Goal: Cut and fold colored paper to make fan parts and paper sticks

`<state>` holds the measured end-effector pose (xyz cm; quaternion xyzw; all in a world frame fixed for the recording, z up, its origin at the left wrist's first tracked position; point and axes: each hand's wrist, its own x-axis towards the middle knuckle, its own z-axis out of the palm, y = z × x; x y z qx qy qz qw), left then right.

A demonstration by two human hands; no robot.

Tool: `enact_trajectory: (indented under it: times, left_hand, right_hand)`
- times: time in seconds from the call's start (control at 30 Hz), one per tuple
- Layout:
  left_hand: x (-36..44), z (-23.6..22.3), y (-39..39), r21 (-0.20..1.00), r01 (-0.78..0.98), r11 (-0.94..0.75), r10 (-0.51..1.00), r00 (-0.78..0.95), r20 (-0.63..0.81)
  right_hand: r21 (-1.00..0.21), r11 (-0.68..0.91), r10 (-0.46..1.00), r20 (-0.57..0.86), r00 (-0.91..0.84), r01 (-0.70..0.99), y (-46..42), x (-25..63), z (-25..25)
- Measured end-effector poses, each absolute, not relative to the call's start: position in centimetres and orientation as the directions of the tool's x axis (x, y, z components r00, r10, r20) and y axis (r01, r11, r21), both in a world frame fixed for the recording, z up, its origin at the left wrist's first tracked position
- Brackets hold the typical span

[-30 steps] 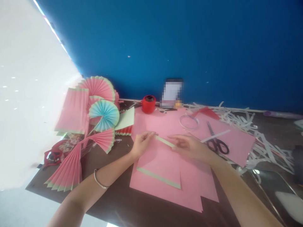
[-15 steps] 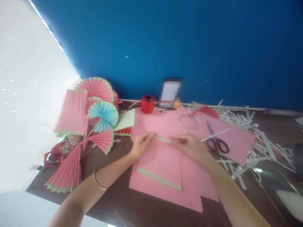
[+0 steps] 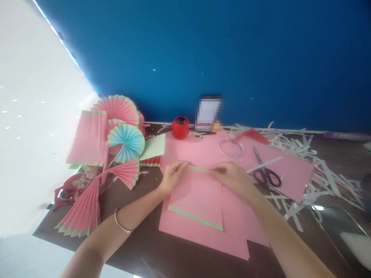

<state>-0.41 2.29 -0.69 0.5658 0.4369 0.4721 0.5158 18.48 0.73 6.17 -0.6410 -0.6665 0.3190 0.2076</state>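
Note:
A pink paper sheet with a pale green band along its near and far edges lies on larger pink sheets. My left hand pinches the far edge at its left end. At the right end of that edge, my right hand has its fingers closed on the paper. Between my fingertips the far pale green band shows. Scissors with dark handles and a white paper strip rest to the right of my right hand. A clear ring, perhaps a tape roll, lies just beyond.
Pleated pink fans and a blue one are heaped at the left. A red tape roll stands by the blue wall. White paper strips litter the right side, near a dark phone-like slab.
Both hands keep their grip on the far edge with hardly any movement. The right fingers look slightly more curled, and the view has shifted a little.

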Motion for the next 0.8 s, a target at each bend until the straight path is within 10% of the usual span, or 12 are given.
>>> enact_trajectory:
  times: [0.8]
  left_hand:
    - [-0.5, -0.5, 2.4, 0.993, -0.027, -0.113, 0.986, 0.121, 0.115]
  right_hand:
    - [-0.754, -0.22, 0.949, -0.311, -0.041, 0.619, 2.3, 20.4, 4.1]
